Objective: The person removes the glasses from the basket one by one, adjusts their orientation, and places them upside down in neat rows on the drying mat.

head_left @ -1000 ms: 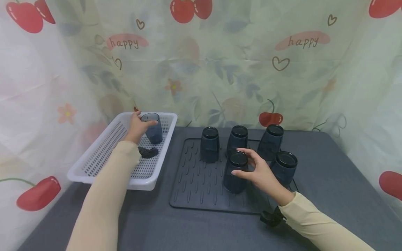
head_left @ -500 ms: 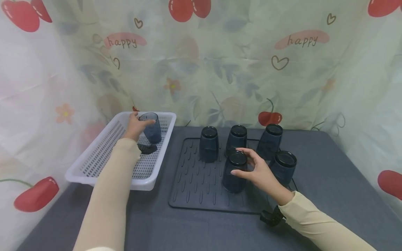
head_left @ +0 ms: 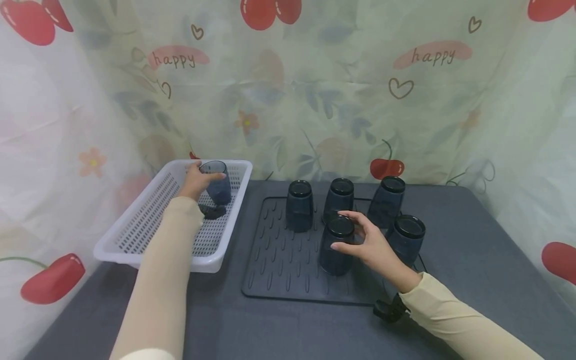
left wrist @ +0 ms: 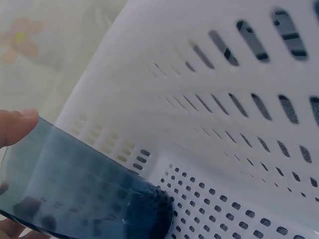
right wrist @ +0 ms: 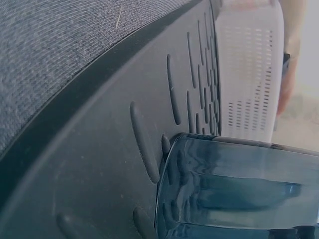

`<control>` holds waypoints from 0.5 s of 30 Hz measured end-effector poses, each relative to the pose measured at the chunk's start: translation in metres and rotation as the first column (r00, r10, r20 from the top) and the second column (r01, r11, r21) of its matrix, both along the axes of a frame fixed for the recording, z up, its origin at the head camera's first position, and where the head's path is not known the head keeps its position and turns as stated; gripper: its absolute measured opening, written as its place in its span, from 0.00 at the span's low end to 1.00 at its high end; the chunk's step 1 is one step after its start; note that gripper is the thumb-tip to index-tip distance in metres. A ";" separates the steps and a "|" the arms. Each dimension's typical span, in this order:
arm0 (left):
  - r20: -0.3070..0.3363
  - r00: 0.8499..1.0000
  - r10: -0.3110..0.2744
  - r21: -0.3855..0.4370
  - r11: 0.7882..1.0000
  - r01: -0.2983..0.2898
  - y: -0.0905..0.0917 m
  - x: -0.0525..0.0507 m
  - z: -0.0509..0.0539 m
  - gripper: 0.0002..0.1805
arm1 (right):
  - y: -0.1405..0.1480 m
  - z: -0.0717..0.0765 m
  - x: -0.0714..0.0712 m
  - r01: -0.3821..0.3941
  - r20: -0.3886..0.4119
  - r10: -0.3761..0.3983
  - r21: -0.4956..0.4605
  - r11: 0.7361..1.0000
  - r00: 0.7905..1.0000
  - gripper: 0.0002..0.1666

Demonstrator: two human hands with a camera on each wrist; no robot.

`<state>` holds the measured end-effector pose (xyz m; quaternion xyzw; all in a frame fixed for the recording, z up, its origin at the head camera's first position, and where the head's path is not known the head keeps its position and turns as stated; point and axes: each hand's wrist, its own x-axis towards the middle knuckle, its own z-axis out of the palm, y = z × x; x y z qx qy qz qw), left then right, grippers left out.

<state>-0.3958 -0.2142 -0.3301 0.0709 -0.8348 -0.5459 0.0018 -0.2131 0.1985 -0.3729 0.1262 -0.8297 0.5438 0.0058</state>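
In the head view, my left hand [head_left: 196,181] grips a smoky blue drinking glass [head_left: 220,190] by its upper part, thumb on one side, fingers on the other. That glass stands mouth up in the back right corner of a white basket [head_left: 230,227]; the left wrist view shows the glass [left wrist: 94,184] low against the perforated floor. My right hand [head_left: 373,247] holds another glass [head_left: 334,255] near its upturned base, thumb in front and fingers behind. This one is upside down on a dark ribbed drying mat [head_left: 281,270]; its rim meets the mat in the right wrist view.
Several more upside-down glasses stand on the mat: one at back left [head_left: 299,207], others behind and right of my right hand. The basket sits left of the mat on a grey tablecloth [head_left: 252,330]. A patterned curtain [head_left: 288,110] hangs behind and at both sides.
My left forearm has swung slightly to the right while that hand stays at the glass in the basket. My right hand and its glass hold still.
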 end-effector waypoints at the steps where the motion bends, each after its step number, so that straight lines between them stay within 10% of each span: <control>1: 0.001 1.000 -0.005 0.000 1.000 0.005 0.000 -0.001 -0.001 0.56 | 0.000 0.000 0.000 0.000 0.001 0.000 -0.001 1.000 1.000 0.46; 15: -0.019 1.000 0.006 -0.002 1.000 -0.006 0.001 -0.003 -0.008 0.55 | 0.000 0.001 0.001 -0.004 -0.007 0.004 0.005 1.000 1.000 0.45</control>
